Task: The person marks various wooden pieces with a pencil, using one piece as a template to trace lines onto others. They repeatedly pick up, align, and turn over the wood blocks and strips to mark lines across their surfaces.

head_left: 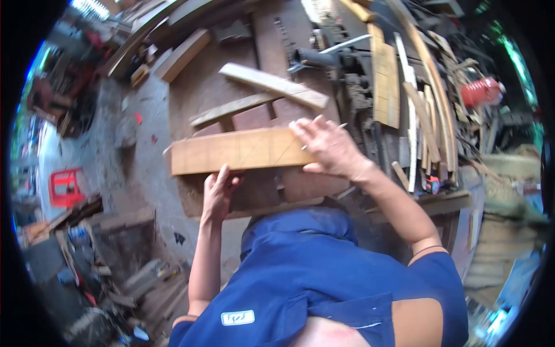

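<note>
A squared wooden beam (231,151) with thin diagonal and crosswise lines drawn on its upper face lies across in front of me. My left hand (218,194) holds its near edge, one finger up against the face and the other fingers curled below. At the right end, my right hand (334,149) grips the beam, fingers over the far side and thumb at the near side. A thin, pale, pencil-like stick (343,125) pokes out between the right hand's fingers. Beneath the beam are brown wooden blocks (252,117) on a brown work surface (199,95).
Two loose wood strips (274,85) lie just beyond the beam. Long boards and sticks (413,115) crowd the right side, with a tape measure (432,184) and a red container (481,91). A red plastic stool (66,188) stands left. Scrap wood (144,280) covers the lower left floor.
</note>
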